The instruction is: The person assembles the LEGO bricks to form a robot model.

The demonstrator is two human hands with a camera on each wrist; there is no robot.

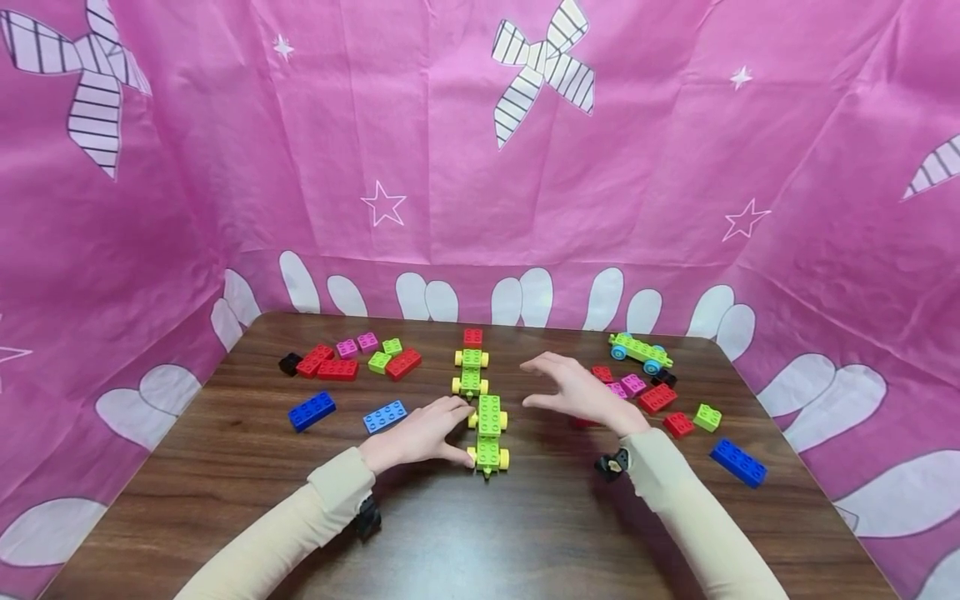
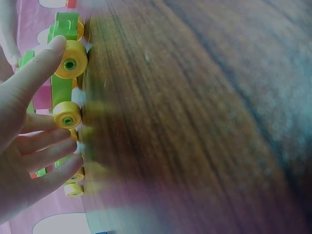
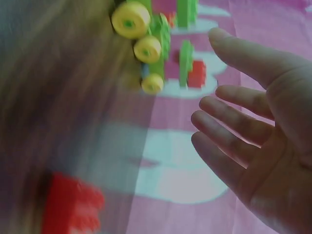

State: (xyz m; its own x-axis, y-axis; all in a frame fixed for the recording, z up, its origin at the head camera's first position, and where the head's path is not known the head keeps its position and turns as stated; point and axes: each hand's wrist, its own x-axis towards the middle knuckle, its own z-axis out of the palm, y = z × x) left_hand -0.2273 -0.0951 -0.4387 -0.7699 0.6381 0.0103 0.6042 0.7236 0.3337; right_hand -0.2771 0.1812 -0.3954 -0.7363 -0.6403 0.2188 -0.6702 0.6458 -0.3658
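Observation:
Two lime-green toy brick cars with yellow wheels stand in line at the table's middle. My left hand (image 1: 420,432) is at the left side of the near car (image 1: 489,429), thumb at its rear wheel (image 2: 71,59) and the other fingers extended by the front wheel (image 2: 67,115). A lime brick lies along the top of this car. The far car (image 1: 471,373) stands just ahead, with a red brick (image 1: 472,337) at its far end. To the right of both cars, my right hand (image 1: 576,390) hovers with fingers spread, holding nothing.
Light blue (image 1: 385,416), dark blue (image 1: 312,411), red, pink and lime bricks lie at left. At right are more bricks, including a dark blue one (image 1: 738,462), and a lime car with blue wheels (image 1: 640,352). A pink curtain (image 1: 465,208) hangs behind the table.

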